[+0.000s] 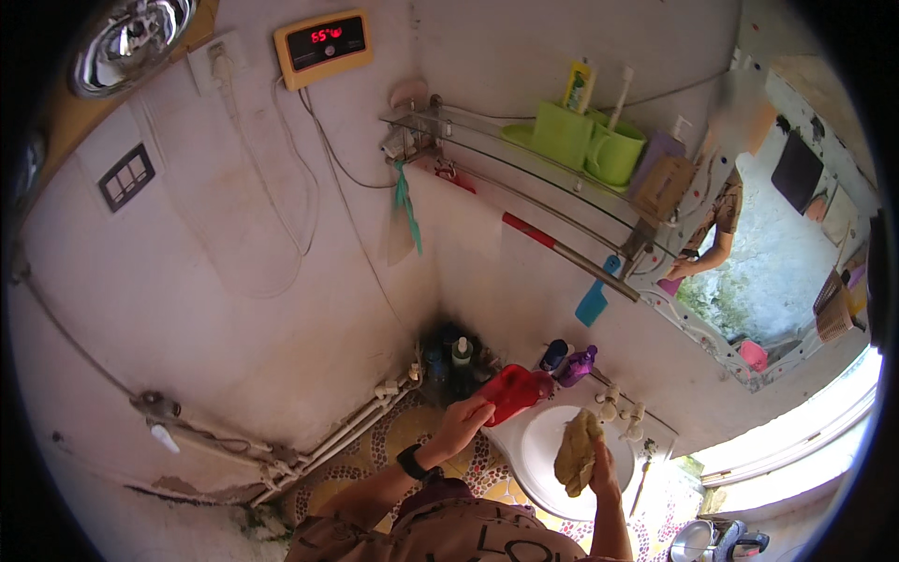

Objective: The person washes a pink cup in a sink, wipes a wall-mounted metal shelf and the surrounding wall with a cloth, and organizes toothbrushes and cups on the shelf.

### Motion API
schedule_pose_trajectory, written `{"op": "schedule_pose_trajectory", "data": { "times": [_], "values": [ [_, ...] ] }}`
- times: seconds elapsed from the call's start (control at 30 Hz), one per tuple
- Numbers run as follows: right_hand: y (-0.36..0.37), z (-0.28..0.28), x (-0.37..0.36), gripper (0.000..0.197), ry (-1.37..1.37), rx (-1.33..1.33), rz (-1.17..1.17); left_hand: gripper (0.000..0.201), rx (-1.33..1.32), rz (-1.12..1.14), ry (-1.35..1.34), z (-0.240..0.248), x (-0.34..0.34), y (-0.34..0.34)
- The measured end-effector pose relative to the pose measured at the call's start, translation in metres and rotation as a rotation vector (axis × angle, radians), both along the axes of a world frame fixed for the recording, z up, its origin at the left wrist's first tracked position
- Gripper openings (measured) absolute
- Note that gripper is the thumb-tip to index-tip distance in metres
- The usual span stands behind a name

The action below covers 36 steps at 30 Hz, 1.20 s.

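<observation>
Lower centre of frame, two hands well apart, each closed on something; left hand (456,431), dark band at its wrist, grips the near end of a red bottle (510,394), tilted toward the upper right, over the upper-left edge of the white sink (541,445); right hand (603,465) clasps a crumpled tan cloth (575,454) above the basin. Behind the sink, a dark blue bottle (553,355) beside a purple bottle (577,366); upper right of centre, light green cup (615,157) on a glass shelf (510,155)

Digits (326,36), probably, on display (323,49); lettered shirt (449,536)
</observation>
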State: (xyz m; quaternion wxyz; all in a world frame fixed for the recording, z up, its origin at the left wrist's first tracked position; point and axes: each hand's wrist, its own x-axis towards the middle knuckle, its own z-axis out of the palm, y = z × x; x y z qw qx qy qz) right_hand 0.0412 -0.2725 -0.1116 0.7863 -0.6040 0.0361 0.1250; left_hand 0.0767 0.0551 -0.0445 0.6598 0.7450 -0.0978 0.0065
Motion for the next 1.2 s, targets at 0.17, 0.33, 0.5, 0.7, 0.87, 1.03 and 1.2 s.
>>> {"op": "schedule_pose_trajectory", "data": {
  "times": [0.17,0.33,0.5,0.7,0.87,1.03,1.2],
  "values": [
    [0.079,0.036,0.025,0.059,0.105,0.212,-0.1,0.033,-0.264,-0.096,0.294,0.008,0.013,0.08],
    [0.111,0.087,0.042,0.048,-0.4,-0.356,-0.021,0.031,-0.871,-0.074,0.646,0.005,0.025,0.118],
    [0.117,0.103,0.066,0.047,-0.016,0.122,0.021,0.03,-0.88,-0.112,0.541,0.004,0.041,0.131],
    [0.127,0.116,0.085,0.049,-0.119,0.248,0.101,0.027,-0.76,0.09,0.289,0.036,0.047,0.122],
    [0.122,0.128,0.099,0.051,-0.157,0.22,0.112,0.025,-0.95,0.158,0.19,0.08,0.065,0.117],
    [0.123,0.127,0.115,0.05,-0.061,0.42,0.145,0.025,-0.808,0.032,0.086,0.104,0.085,0.105],
    [0.13,0.158,0.136,0.045,-0.213,0.241,0.06,0.025,-0.467,0.056,-0.148,0.138,0.112,0.096]
  ]
}}
